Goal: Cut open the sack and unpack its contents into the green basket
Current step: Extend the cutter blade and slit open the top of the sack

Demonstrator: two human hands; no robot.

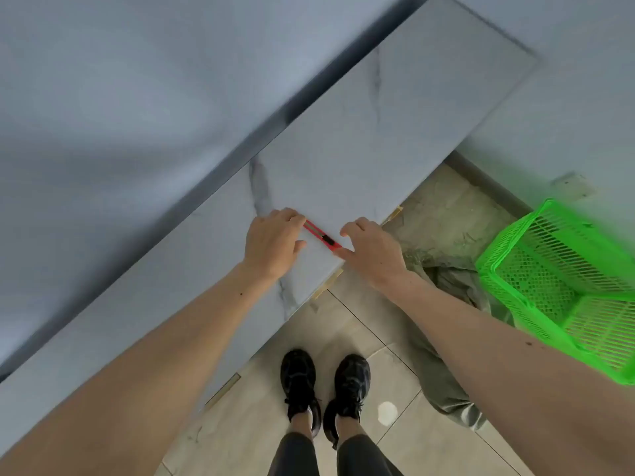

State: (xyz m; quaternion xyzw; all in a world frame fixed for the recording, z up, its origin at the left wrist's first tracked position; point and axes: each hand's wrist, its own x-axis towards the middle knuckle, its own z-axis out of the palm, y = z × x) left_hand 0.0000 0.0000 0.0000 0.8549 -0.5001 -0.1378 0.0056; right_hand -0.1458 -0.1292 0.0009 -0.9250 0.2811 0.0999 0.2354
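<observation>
A red utility knife [323, 237] with a black slider lies on the pale marble counter [378, 132], close to its front edge. My left hand [271, 242] has its fingers curled over the knife's far end. My right hand [374, 249] hovers at the near end, its thumb touching the knife's tip and its fingers loosely bent over nothing. The grey-green sack [453, 283] lies crumpled on the floor below my right forearm. The green plastic basket [556, 286] stands tilted on the floor to the right of the sack, and it looks empty.
The counter runs diagonally from lower left to upper right, against a grey wall [137, 97]. My black shoes [323, 389] stand on beige floor tiles below the counter's edge. A small white spot [387, 412] marks the floor near the sack.
</observation>
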